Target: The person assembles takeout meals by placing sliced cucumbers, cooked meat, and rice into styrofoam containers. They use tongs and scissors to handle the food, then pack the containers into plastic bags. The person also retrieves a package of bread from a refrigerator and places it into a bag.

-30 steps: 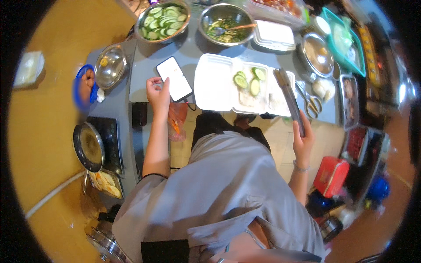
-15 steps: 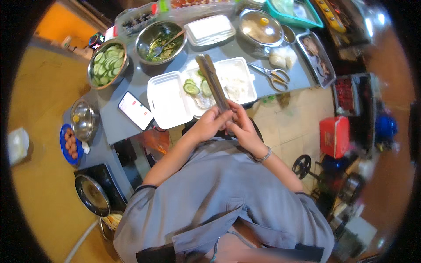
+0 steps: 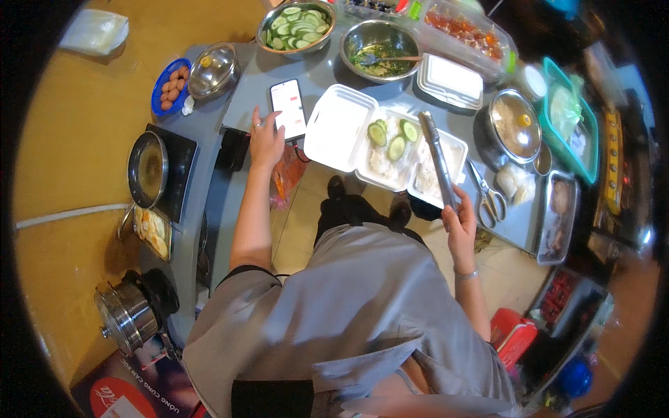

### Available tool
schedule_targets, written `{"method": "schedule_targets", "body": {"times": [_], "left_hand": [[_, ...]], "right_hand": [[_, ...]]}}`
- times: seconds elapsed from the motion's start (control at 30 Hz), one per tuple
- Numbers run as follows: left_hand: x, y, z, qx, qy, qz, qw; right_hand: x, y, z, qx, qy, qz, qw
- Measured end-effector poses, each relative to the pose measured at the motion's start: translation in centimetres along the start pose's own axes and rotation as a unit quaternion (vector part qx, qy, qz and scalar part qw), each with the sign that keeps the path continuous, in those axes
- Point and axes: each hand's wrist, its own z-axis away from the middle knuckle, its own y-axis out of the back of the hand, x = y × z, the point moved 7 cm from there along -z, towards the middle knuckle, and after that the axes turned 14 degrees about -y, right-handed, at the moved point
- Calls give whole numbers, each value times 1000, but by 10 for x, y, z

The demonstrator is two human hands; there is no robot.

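Observation:
My left hand [image 3: 266,141] reaches to the phone [image 3: 288,101], a lit white screen lying near the table edge. Its fingers are apart, with a fingertip at the screen's left side; whether it presses is unclear. My right hand [image 3: 460,226] is closed around the lower end of a pair of metal tongs [image 3: 437,150]. The tongs slant up over the right side of an open white foam box [image 3: 341,129], their arms close together with nothing visible between them. Several cucumber slices [image 3: 396,148] lie on white food in the box. Scissors [image 3: 488,198] rest just right of it.
Behind stand a bowl of sliced cucumber [image 3: 293,43], a bowl of greens with a spoon [image 3: 362,73] and a closed foam box [image 3: 451,82]. To the right are a lidded bowl [image 3: 514,125] and a meat tray [image 3: 555,233]. At left are eggs [image 3: 171,88] and a frying pan [image 3: 147,169].
My left hand has let go of the tongs and moved left to the phone. The right hand keeps the tongs, now farther right. The whole view has turned toward the left side.

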Motion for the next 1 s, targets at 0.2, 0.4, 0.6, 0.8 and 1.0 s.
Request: {"method": "schedule_targets", "body": {"times": [0.2, 0.4, 0.6, 0.8, 1.0], "left_hand": [[6, -2, 2, -10, -3, -4, 1000], [70, 37, -17, 179, -59, 148, 971], [201, -10, -6, -119, -80, 731, 668], [239, 10, -3, -169, -173, 763, 599], [225, 9, 1, -194, -164, 769, 587]], "right_hand": [[-7, -14, -5, 0, 0, -25, 1000], [-24, -63, -8, -1, 11, -37, 999], [-52, -105, -12, -8, 92, -64, 994], [-89, -154, -3, 3, 153, -5, 988], [-68, -167, -7, 12, 102, -41, 994]]}}
